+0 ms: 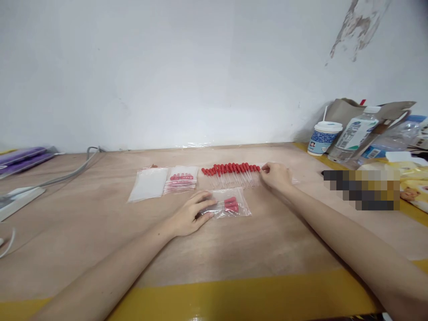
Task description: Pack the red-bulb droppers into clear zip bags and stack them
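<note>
My left hand [192, 213] rests on the left end of a clear zip bag [245, 209], its fingers and thumb spread apart. Several droppers with red rubber bulbs [231, 205] lie inside that bag. Beyond it is a row of loose droppers [234, 171], bulbs toward the wall and clear tubes toward me. At the row's right end my right hand [277, 175] has thumb and fingers closed in a pinch against the last dropper; the fingers partly hide it. Left of the row sits a pile of filled bags [180, 180], beside a stack of flat, pale bags [149, 183].
A paper cup with straw [324, 138], a plastic bottle [356, 133] and packaging [414, 174] crowd the right side, near a blurred patch. On the left lie purple packs [26, 160], a grey cable [72, 172] and a white power strip [22, 200]. Yellow tape [214, 296] lines the near table edge.
</note>
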### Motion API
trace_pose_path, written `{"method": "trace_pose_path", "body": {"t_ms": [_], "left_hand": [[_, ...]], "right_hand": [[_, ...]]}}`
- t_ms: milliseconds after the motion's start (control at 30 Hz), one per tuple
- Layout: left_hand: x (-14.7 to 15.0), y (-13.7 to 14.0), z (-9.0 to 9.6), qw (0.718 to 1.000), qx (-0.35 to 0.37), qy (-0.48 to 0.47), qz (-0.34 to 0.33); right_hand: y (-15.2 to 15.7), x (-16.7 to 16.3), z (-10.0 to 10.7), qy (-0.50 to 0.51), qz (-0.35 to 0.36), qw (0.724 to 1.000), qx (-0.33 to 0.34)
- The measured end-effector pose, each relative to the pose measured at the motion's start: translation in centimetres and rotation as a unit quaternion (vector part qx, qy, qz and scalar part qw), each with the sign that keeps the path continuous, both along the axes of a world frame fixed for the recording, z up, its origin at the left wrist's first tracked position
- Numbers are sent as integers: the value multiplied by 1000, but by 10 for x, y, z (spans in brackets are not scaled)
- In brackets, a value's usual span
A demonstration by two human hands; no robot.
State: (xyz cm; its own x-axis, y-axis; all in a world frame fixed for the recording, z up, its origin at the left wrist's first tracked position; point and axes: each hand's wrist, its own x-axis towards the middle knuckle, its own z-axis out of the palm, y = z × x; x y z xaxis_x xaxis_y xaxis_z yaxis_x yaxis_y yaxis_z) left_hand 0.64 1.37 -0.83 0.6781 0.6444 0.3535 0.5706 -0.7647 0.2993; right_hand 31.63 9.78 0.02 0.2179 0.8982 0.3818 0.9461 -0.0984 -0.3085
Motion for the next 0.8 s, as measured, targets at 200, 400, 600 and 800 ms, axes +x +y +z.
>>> {"method": "trace_pose_path", "body": {"t_ms": [200, 400, 600, 800], "left_hand": [[0, 1, 1, 999, 4, -21, -24], [-1, 1, 2, 999, 1, -19, -45], [-3, -1, 1, 999, -5, -16, -52], [-2, -1, 1, 999, -13, -14, -42]], "right_hand": [[28, -5, 6, -16, -55, 993, -99], [30, -18, 2, -82, -69, 991, -83], [26, -14, 4, 25, -46, 999, -7], [-9, -16, -1, 430, 172, 876, 132]]}}
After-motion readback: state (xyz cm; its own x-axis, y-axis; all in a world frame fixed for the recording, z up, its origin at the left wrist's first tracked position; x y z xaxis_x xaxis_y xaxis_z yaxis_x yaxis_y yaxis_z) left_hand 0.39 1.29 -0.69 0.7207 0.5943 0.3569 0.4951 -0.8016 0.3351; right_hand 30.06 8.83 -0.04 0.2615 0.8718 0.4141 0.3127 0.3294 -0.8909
